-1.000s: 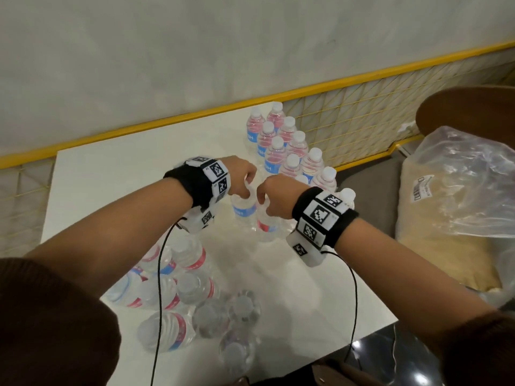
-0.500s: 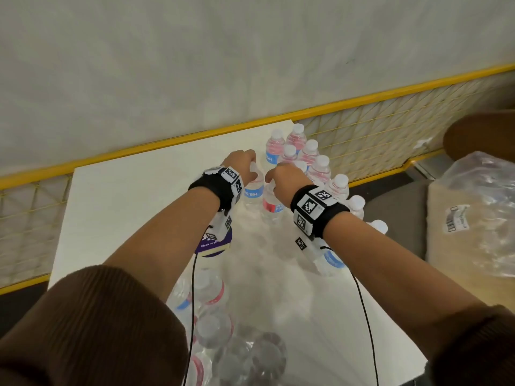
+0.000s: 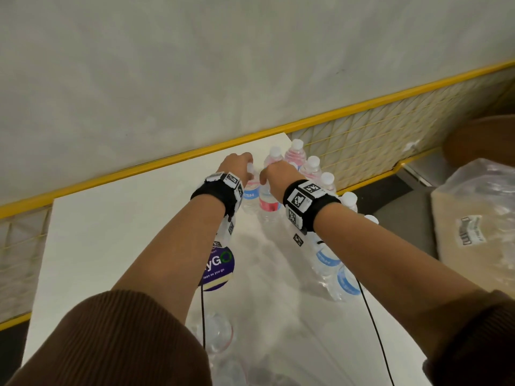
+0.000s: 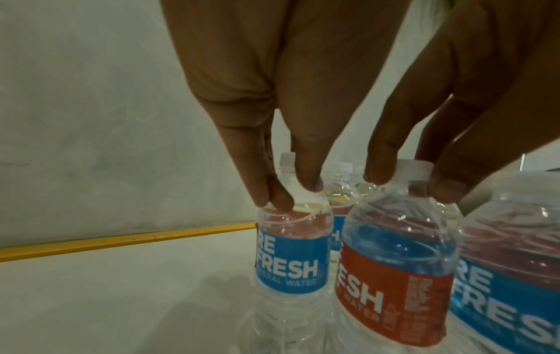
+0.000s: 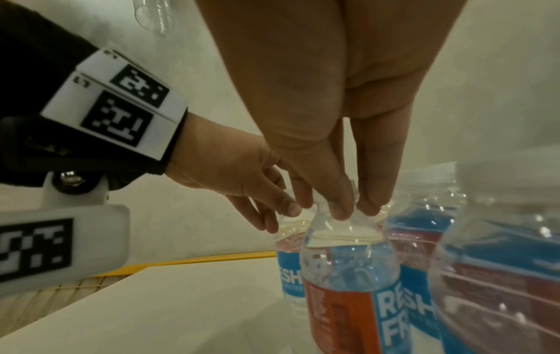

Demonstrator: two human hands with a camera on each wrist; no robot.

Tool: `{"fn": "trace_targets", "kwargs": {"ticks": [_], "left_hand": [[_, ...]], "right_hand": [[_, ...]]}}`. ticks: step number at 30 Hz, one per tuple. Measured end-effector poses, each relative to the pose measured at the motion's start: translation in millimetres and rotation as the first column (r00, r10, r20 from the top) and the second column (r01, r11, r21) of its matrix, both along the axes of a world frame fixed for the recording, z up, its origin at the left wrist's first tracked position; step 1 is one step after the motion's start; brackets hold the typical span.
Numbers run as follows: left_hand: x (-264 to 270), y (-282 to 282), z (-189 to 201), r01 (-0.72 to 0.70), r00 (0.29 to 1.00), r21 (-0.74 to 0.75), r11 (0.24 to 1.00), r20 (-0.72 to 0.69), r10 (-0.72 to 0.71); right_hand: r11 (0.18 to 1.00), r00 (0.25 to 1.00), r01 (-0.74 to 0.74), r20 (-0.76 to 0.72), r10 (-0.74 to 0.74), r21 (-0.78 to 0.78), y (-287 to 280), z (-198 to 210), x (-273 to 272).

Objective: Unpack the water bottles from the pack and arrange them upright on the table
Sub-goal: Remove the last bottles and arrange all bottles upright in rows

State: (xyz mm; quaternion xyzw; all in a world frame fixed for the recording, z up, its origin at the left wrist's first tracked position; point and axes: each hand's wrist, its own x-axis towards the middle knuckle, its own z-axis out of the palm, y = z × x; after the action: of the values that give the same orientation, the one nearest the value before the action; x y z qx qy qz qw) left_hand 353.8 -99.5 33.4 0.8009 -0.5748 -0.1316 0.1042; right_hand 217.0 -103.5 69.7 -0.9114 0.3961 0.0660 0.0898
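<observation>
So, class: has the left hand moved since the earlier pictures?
Yes. The left hand has moved farther away, toward the yellow rail at the table's far edge.

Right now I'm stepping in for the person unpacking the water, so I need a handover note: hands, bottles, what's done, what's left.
Left hand: fingertips pinch the neck of a blue-label bottle standing on the table.
Right hand: fingertips pinch the neck of the red-label bottle beside it, also standing.
Done: a group of upright bottles stands along the table's far right edge, and these two join it.
Left: let go of both, then lift out the bottles still in the torn plastic pack at the near edge.
</observation>
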Motion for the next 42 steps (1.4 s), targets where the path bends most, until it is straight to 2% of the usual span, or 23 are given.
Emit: {"fn": "trace_targets", "kwargs": {"ticks": [6, 11, 18, 21, 27, 34, 42], "left_hand": [[8, -5, -3, -0.032, 0.996, -0.019, 0.999, -0.078, 0.031], [8, -3, -5, -0.012, 0.998, -0.021, 1.000, -0.064, 0.011], [10, -5, -3, 0.062, 0.998, 0.038, 0.997, -0.013, -0.062], [11, -5, -3, 0.057, 0.997, 0.042, 0.997, -0.045, -0.055], [12, -1, 1, 0.051, 0.988, 0.034, 0.998, -0.150, -0.045], [11, -9, -1, 0.029, 0.981, 0.009, 1.000, -0.193, -0.027], [16, -21, -11, 0.036, 0.985, -0.030, 0.999, -0.169, -0.041]], "right_hand": [[0.999, 0.999, 0.031, -0.014, -0.031, 0.031, -12, -1, 8], [0.998, 0.998, 0.046, -0.029, -0.047, -0.046, -14, -6, 13], [0.998, 0.999, 0.019, 0.026, -0.020, 0.051, -17, -8, 8], [0.999, 0.999, 0.036, -0.011, -0.035, 0.033, -18, -6, 6], [0.992, 0.993, 0.120, 0.012, -0.121, 0.049, -17, -3, 4], [0.999, 0.998, 0.050, -0.031, -0.051, -0.015, -15, -1, 4], [1.000, 0.997, 0.018, -0.068, -0.020, -0.022, -16, 3, 5]]}}
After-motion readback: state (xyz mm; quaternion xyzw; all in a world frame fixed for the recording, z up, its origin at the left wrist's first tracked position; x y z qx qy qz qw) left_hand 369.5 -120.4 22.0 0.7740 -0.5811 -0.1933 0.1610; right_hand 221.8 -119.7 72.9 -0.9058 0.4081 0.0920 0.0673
